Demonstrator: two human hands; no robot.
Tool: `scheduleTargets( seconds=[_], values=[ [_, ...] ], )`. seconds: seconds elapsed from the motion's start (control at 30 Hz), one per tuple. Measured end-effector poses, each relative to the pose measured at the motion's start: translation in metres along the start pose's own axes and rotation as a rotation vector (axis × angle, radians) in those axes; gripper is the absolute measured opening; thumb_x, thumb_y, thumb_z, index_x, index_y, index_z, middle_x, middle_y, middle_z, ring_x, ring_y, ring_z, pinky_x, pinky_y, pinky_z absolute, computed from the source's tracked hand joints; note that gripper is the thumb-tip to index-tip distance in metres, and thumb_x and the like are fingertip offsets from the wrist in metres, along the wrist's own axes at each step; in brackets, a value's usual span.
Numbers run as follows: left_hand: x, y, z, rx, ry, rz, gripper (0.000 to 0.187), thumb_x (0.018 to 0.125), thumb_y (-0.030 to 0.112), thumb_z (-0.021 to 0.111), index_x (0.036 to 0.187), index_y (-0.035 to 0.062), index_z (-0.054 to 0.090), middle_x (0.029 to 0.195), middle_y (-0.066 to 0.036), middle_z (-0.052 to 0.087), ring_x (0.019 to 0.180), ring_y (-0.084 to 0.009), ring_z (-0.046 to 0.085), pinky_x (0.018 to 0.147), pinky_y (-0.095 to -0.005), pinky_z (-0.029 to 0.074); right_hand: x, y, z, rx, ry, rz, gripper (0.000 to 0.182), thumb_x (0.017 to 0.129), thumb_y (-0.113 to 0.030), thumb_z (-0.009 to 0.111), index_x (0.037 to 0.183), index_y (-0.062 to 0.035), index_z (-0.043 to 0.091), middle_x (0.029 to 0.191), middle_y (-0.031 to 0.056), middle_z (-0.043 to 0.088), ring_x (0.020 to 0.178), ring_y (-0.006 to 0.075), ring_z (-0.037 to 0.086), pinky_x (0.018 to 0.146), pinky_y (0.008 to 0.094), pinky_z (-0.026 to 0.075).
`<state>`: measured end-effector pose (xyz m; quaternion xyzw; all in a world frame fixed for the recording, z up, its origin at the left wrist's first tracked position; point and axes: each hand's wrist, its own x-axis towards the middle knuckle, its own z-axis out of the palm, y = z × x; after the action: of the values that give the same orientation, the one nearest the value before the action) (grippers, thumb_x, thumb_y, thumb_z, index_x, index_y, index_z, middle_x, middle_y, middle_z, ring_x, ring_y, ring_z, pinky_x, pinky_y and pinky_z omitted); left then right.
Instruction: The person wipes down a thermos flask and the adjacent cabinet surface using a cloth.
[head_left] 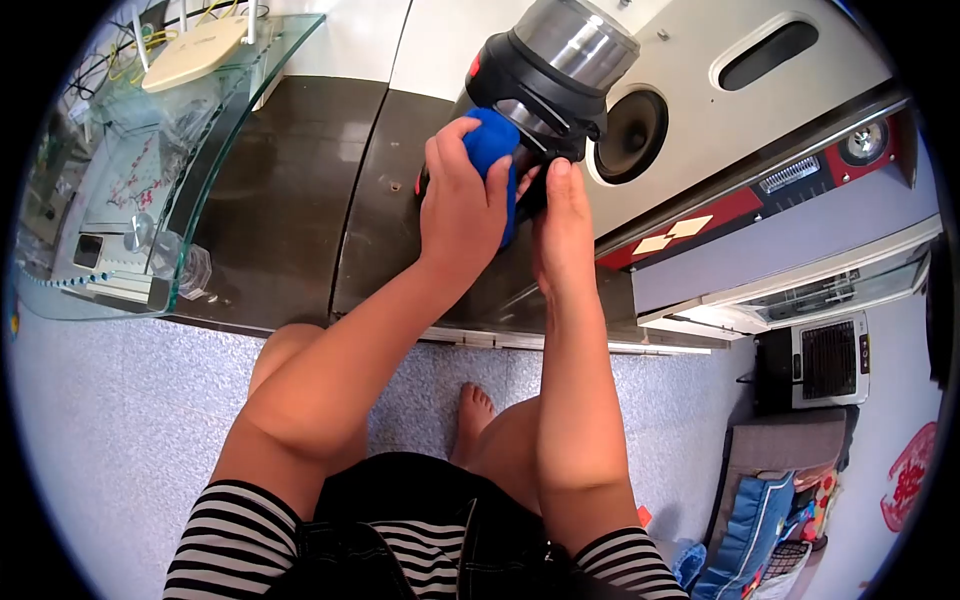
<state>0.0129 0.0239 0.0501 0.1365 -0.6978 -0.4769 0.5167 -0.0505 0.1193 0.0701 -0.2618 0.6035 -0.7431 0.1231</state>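
Observation:
A large steel vacuum flask with black plastic fittings is tilted over the dark cabinet top, its steel end toward the upper right. My left hand is closed on a blue cloth, which is pressed against the flask's side. Around the black handle, my right hand is closed, with the thumb lying along it. Part of the flask's body is hidden behind both hands and the cloth.
The dark glossy cabinet top runs beneath the flask. On the left stands a glass shelf with a white router on top and a clear faceted glass near its edge. A white speaker panel borders the right side.

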Motion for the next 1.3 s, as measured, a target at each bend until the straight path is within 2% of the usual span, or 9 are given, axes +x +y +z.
scheduleTargets(
  seconds=[0.1, 0.17, 0.27, 0.4, 0.5, 0.63, 0.87, 1.07, 1.3],
  values=[
    [-0.001, -0.027, 0.005, 0.125, 0.015, -0.168, 0.043, 0.101, 0.025, 0.054, 0.134, 0.0005, 0.042, 0.129, -0.025, 0.053, 0.117, -0.0447, 0.056, 0.097, -0.0487, 0.046, 0.002, 0.005, -0.002, 0.026, -0.034, 0.037, 0.035, 0.108, -0.039, 0.047, 0.110, -0.0058, 0.056, 0.095, 0.0038, 0.058, 0.085, 0.0145, 0.055, 0.081, 0.0319, 0.047],
    [0.006, -0.052, 0.004, -0.010, 0.036, -0.656, 0.045, 0.101, 0.029, 0.052, 0.135, 0.0002, 0.041, 0.130, -0.027, 0.055, 0.120, -0.0428, 0.057, 0.098, -0.0472, 0.046, 0.003, 0.007, 0.000, -0.006, -0.022, -0.002, 0.035, 0.108, -0.039, 0.048, 0.108, -0.0054, 0.056, 0.095, 0.0042, 0.058, 0.085, 0.0144, 0.055, 0.082, 0.0316, 0.047],
    [0.014, -0.059, -0.010, -0.209, 0.010, -0.974, 0.047, 0.101, 0.029, 0.053, 0.134, -0.0022, 0.042, 0.132, -0.029, 0.056, 0.119, -0.0403, 0.059, 0.101, -0.0469, 0.045, 0.001, 0.009, 0.000, -0.007, -0.032, -0.040, 0.034, 0.108, -0.039, 0.049, 0.106, -0.0055, 0.056, 0.094, 0.0043, 0.059, 0.084, 0.0145, 0.055, 0.081, 0.0312, 0.047],
    [0.007, -0.052, -0.012, -0.085, -0.031, -0.838, 0.047, 0.101, 0.030, 0.053, 0.134, -0.0022, 0.043, 0.131, -0.030, 0.054, 0.118, -0.0421, 0.058, 0.100, -0.0473, 0.045, -0.002, 0.008, 0.006, -0.011, -0.012, -0.038, 0.031, 0.108, -0.036, 0.048, 0.105, -0.0059, 0.055, 0.093, 0.0037, 0.058, 0.084, 0.0142, 0.055, 0.081, 0.0309, 0.047],
    [-0.004, -0.044, -0.003, 0.030, 0.009, -0.276, 0.042, 0.104, 0.030, 0.051, 0.133, 0.0004, 0.044, 0.130, -0.026, 0.050, 0.117, -0.0432, 0.054, 0.098, -0.0470, 0.045, -0.005, 0.016, 0.013, -0.058, 0.069, -0.117, 0.026, 0.108, -0.032, 0.048, 0.102, -0.0064, 0.050, 0.088, 0.0028, 0.056, 0.079, 0.0125, 0.053, 0.077, 0.0289, 0.046],
    [-0.002, -0.009, -0.007, -0.045, -0.017, -0.026, 0.043, 0.105, 0.032, 0.051, 0.134, 0.0017, 0.043, 0.130, -0.023, 0.051, 0.115, -0.0428, 0.055, 0.097, -0.0481, 0.045, -0.013, 0.017, 0.016, -0.224, 0.146, -0.121, 0.034, 0.089, -0.008, 0.072, 0.114, -0.0032, 0.051, 0.095, 0.0045, 0.062, 0.089, 0.0143, 0.059, 0.081, 0.0315, 0.050],
    [0.011, -0.034, -0.003, 0.051, 0.074, -0.217, 0.039, 0.103, 0.029, 0.052, 0.131, 0.0021, 0.045, 0.129, -0.022, 0.053, 0.116, -0.0422, 0.056, 0.097, -0.0487, 0.046, -0.002, 0.015, 0.016, -0.415, 0.228, -0.059, 0.027, 0.088, -0.012, 0.073, 0.107, -0.0022, 0.056, 0.088, 0.0027, 0.063, 0.079, 0.0145, 0.059, 0.074, 0.0312, 0.050],
    [0.039, -0.075, -0.026, -0.179, -0.174, -0.930, 0.048, 0.101, 0.039, 0.052, 0.130, -0.0002, 0.051, 0.119, -0.025, 0.062, 0.108, -0.0369, 0.062, 0.092, -0.0454, 0.050, -0.006, 0.002, 0.001, -0.146, 0.256, 0.008, 0.007, 0.090, -0.003, 0.062, 0.095, -0.0058, 0.058, 0.070, 0.0001, 0.055, 0.054, 0.0088, 0.048, 0.052, 0.0254, 0.038],
    [0.047, -0.008, -0.041, -0.298, -0.085, -0.396, 0.040, 0.100, 0.038, 0.056, 0.123, 0.0054, 0.057, 0.112, -0.017, 0.067, 0.102, -0.0284, 0.065, 0.090, -0.0392, 0.050, -0.002, 0.008, -0.042, -0.036, 0.087, -0.026, 0.010, 0.088, 0.002, 0.052, 0.092, -0.0066, 0.056, 0.065, -0.0024, 0.046, 0.050, 0.0083, 0.038, 0.049, 0.0267, 0.033]
  ],
)
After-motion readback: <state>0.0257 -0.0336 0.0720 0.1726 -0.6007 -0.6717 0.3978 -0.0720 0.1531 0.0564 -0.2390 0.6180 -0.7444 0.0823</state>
